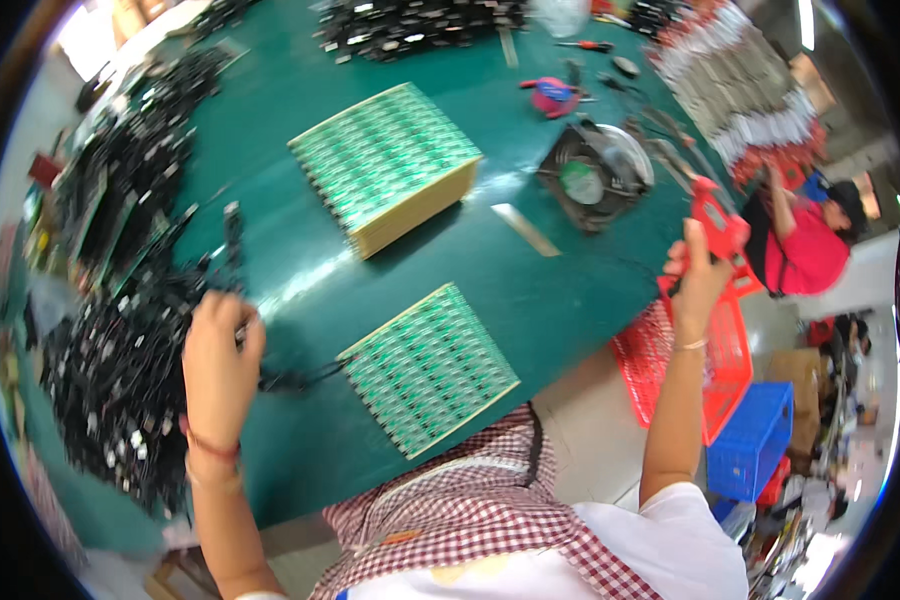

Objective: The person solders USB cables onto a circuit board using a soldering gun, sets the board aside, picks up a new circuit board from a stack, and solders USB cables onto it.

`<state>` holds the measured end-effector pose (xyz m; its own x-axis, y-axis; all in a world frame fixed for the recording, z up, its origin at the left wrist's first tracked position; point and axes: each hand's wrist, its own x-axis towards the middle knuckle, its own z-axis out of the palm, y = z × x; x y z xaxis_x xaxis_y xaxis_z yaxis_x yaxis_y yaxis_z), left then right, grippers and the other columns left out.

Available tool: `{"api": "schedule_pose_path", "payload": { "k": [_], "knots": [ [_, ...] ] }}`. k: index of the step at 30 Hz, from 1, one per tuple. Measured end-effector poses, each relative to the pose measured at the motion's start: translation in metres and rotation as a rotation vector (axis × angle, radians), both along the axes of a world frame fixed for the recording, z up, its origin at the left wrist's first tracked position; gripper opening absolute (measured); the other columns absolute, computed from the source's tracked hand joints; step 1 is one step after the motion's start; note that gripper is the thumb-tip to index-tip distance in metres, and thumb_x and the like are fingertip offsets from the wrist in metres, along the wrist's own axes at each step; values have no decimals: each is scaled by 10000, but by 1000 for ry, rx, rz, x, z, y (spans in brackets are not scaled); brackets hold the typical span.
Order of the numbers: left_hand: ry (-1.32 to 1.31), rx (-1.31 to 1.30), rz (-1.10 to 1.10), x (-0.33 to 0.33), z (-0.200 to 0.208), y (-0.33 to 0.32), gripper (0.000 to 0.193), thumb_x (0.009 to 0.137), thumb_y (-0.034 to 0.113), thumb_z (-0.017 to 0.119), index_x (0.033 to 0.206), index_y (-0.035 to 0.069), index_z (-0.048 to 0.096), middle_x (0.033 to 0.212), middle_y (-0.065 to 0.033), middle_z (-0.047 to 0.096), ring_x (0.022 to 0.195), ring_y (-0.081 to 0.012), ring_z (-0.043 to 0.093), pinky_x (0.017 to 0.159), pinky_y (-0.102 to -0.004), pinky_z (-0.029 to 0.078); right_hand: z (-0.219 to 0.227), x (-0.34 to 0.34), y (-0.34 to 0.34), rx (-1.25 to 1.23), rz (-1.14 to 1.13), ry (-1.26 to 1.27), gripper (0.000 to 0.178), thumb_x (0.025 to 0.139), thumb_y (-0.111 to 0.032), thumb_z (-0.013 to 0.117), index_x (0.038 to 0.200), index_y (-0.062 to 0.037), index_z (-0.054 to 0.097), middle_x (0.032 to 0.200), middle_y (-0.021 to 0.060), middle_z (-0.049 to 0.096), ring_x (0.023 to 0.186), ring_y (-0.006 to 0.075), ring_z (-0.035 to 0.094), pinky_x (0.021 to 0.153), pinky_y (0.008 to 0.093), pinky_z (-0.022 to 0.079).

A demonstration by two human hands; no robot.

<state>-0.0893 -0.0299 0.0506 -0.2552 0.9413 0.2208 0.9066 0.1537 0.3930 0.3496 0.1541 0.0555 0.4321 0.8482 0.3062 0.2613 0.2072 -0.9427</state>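
Head view: left hand (220, 335) hanging by the cables, right hand (698, 275) gripping a red tool (715, 225)

The left hand is curling its fingers at the edge of the black cable pile (110, 390); whether it is pinching a cable I cannot tell. The right hand is closing around the red tool, out past the right side of the green worktop (570, 300); the tool's kind is staying unclear.

Between the two hands, a green circuit board sheet (430, 370) is lying flat near the worktop's front edge. Dark leads (300, 380) are running from the pile side to the sheet's left corner; whether they are joined to it is not showing. Behind, a taller board stack (385, 165) is standing on its own, and a small fan (592, 180) is sitting to its right.

For good handling, I judge that the left hand should be lifting a single cable by its end, since the pile is looking tangled and a tug could be dragging the leads and turning the sheet. The right hand should be bringing the tool in from the right, keeping it clear of the fan and the stack, while the sheet is resting flat and square.
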Motion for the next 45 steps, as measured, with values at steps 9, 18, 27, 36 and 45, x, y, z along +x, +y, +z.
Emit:
{"api": "schedule_pose_path", "payload": {
  "k": [9, 18, 27, 36, 45],
  "knots": [
    [7, 111, 207, -110, -42, 72, 186, 814, 149, 591, 915, 8, 659, 824, -191, 665, 793, -334, 659, 714, -377, 516, -8, 12, -44, 27, 85, 207, 240, 905, -220, 623, 996, -1, 594, 606, 29, 526, 429, 61, 407, 400, 204, 350],
    [-915, 365, 258, -56, -20, 90, 370, 852, 157, 627, 1139, -60, 539, 923, -45, 569, 823, -106, 574, 757, -302, 543, 13, -29, -108, 69, 149, 258, 250, 936, -195, 550, 1086, 4, 539, 619, 48, 525, 438, 72, 401, 416, 215, 360],
    [-922, 224, 429, 25, -32, -91, 471, 783, -35, 644, 1178, 5, 391, 1065, -124, 512, 1000, -204, 548, 822, -321, 507, 5, -32, -136, -148, 404, 498, 351, 968, -306, 465, 1150, -6, 492, 791, 83, 559, 461, 72, 409, 445, 216, 382],
    [277, 38, 192, 72, -24, -79, 159, 712, 51, 658, 847, 133, 632, 1075, 7, 582, 1197, -237, 477, 1089, -632, 51, -17, -85, -149, -297, 845, 531, 386, 980, -341, 448, 1143, 8, 458, 827, 114, 541, 455, 91, 450, 469, 242, 442],
    [-79, -28, -318, 76, -48, -58, 206, 701, 123, 701, 849, 72, 566, 923, -87, 516, 915, -289, 486, 761, -404, 393, -19, -81, -169, -450, 639, 663, 405, 920, -335, 566, 1107, 19, 505, 831, 129, 578, 552, 142, 534, 557, 317, 501]
  ]
}}
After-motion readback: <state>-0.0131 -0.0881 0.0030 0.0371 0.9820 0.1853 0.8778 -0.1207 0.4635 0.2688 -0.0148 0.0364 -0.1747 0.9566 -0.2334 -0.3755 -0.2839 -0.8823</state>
